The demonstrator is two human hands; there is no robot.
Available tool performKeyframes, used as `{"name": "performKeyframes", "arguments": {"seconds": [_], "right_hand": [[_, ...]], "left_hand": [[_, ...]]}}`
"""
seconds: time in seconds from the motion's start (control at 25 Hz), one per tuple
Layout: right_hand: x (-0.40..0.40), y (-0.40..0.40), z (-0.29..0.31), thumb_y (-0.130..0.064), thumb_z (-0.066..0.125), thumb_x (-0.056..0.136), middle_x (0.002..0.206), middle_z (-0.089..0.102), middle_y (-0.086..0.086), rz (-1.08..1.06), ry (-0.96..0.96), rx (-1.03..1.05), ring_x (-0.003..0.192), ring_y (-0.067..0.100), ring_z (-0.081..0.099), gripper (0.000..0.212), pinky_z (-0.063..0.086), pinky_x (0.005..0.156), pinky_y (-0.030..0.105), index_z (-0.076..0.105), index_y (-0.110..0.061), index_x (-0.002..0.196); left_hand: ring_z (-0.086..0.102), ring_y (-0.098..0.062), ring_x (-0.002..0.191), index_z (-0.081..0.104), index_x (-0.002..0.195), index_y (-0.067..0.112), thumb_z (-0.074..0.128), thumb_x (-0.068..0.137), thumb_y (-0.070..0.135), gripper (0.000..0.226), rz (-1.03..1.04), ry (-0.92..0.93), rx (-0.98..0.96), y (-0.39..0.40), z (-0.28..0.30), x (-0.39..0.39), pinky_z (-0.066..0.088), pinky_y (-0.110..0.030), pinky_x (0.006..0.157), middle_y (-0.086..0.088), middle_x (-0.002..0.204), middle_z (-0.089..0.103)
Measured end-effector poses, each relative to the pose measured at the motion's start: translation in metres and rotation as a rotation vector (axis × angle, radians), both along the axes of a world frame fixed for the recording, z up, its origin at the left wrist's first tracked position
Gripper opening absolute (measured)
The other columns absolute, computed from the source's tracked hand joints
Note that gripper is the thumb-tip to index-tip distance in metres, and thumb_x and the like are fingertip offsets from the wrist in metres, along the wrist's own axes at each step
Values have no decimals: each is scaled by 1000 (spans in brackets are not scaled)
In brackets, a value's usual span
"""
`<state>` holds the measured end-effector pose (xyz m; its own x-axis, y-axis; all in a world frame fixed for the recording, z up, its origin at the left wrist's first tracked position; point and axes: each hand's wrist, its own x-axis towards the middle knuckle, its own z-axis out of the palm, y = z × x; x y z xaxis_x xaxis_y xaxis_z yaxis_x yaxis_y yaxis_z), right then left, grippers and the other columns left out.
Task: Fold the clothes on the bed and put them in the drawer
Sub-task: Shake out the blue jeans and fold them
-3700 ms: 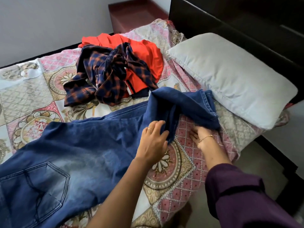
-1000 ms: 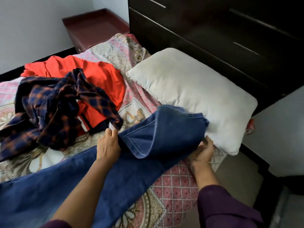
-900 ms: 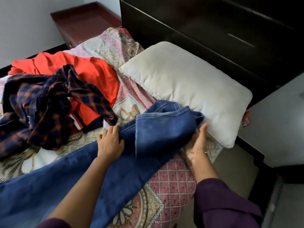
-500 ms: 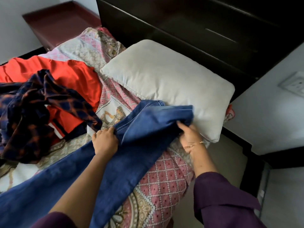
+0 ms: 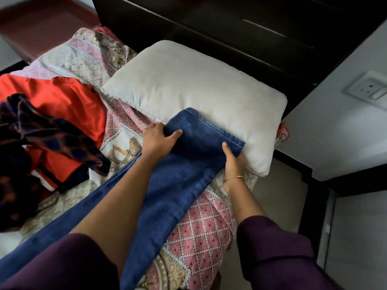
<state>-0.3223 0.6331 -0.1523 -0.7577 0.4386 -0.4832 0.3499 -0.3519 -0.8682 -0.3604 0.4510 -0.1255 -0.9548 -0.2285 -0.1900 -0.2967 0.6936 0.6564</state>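
The blue jeans (image 5: 178, 181) lie stretched along the patterned bed (image 5: 201, 225), their leg end reaching onto the white pillow (image 5: 194, 80). My left hand (image 5: 158, 138) grips the leg's left edge, thumb on top of the denim. My right hand (image 5: 234, 159) grips the right edge near the hem, thumb on top and fingers under the cloth. A crumpled navy-and-orange plaid shirt (image 5: 31, 143) lies on a red garment (image 5: 60, 101) at the left of the bed.
A dark wooden headboard (image 5: 219, 32) with drawer-like panels stands behind the pillow. A reddish-brown side table (image 5: 41, 28) is at the far left corner. A wall socket (image 5: 368, 88) is on the right wall, with bare floor (image 5: 278, 206) beside the bed.
The folded-back end of the jeans leg has been unfolded and pulled flat toward the pillow. Both hands moved with it to the leg's two edges. My view shifted right.
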Motion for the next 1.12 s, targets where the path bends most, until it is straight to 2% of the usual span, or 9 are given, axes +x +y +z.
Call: {"name": "performKeyframes", "arguments": {"seconds": [0.16,0.28,0.36,0.52,0.6,0.76,0.92,1.0,1.12], "right_hand": [[-2,-7,0,-16,71,82,99,67,-1,94,28,-8,97,19,64,11,52,85,32,66,-18,92],[-12,0,5,-11,71,80,97,72,7,235,9,-130,94,26,67,11,54,83,39,70,-15,89],[-18,12,15,-3,67,80,85,73,5,308,47,-148,85,23,69,12,55,78,34,70,-12,87],[-26,28,29,4,63,81,71,73,-4,268,167,-67,69,9,69,16,54,61,21,68,-10,81],[-24,26,25,6,62,82,71,72,-5,243,178,-48,69,8,68,15,53,61,20,67,-9,82],[-26,20,10,4,69,78,81,68,2,156,145,102,72,12,64,18,53,67,24,65,1,95],[-32,21,3,-6,76,74,95,64,2,208,103,460,89,18,62,34,49,73,25,64,0,106],[-37,23,7,-3,74,76,113,54,-14,259,125,490,103,6,55,59,44,83,11,52,-15,129],[-40,21,8,3,70,75,97,46,-22,243,83,451,80,1,50,59,40,64,0,46,-23,122]], "left_hand": [[59,-29,105,63,115,5,60,84,53,57,4,-252,288,-4,-5,-20,47,-37,94,-13,115,62],[65,-25,95,67,107,10,70,76,50,51,3,-352,471,-15,1,-25,52,-39,90,-9,106,68],[67,-24,89,69,96,13,77,71,45,41,-36,-399,524,-21,13,-29,54,-37,83,-7,97,71],[69,-16,73,74,74,19,84,57,25,20,-189,-395,702,-25,44,-44,55,-27,68,-1,80,73],[67,-13,66,75,69,20,78,65,10,11,-220,-304,745,-21,53,-56,55,-23,63,1,73,72],[49,-18,68,65,77,14,50,83,-7,27,-119,-49,392,7,32,-71,39,-24,57,-8,74,57],[54,-25,91,60,102,2,52,93,11,14,-92,65,252,23,3,-73,41,-32,78,-14,99,62],[53,-33,104,55,108,-1,48,96,15,21,-81,155,24,27,-3,-74,38,-37,85,-19,111,60],[39,-32,122,49,119,9,52,93,26,31,35,391,-254,38,-15,-46,29,-46,97,-11,132,47]]}}
